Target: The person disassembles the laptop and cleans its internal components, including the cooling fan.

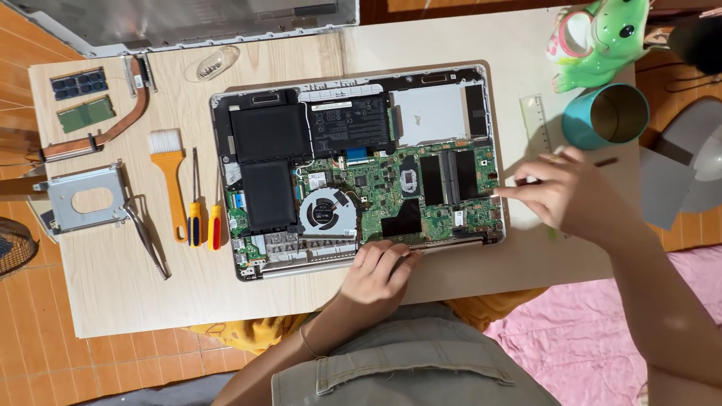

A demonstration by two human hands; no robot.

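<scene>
— On the pale wooden tabletop (113, 286), we see an opened silver laptop with its bottom cover off (353, 173) lying flat, its green circuit board, round grey fan and matte black battery blocks exposed.

— We note the left hand (380, 271) resting on the near edge of the chassis by the hinge bar, fingers curled and pressed against the metal rim; we cannot tell whether it pinches anything.

— At the laptop's right edge, the right hand (564, 192) has its fingertips drawn together just beside the board's corner. Whether something tiny sits between them, we cannot tell.

— Left of the machine we count an orange-handled flat brush with white bristles (171, 180), two slim screwdrivers with yellow-and-red grips (203, 218), and steel tweezers (147, 237), all lying roughly parallel.

— Farther left lie a stamped grey metal drive bracket (83, 199), a bent copper heat pipe (113, 124) and two rectangular memory modules, one dark and one green (83, 98).

— Right of the laptop we see a glossy teal cylindrical cup (605, 113), open and tilted on its side, a clear plastic ruler (535, 120) beside it, and a shiny green ceramic frog figure (598, 37) behind.

— Pink textured cloth (587, 338) covers the floor below the right forearm.
</scene>
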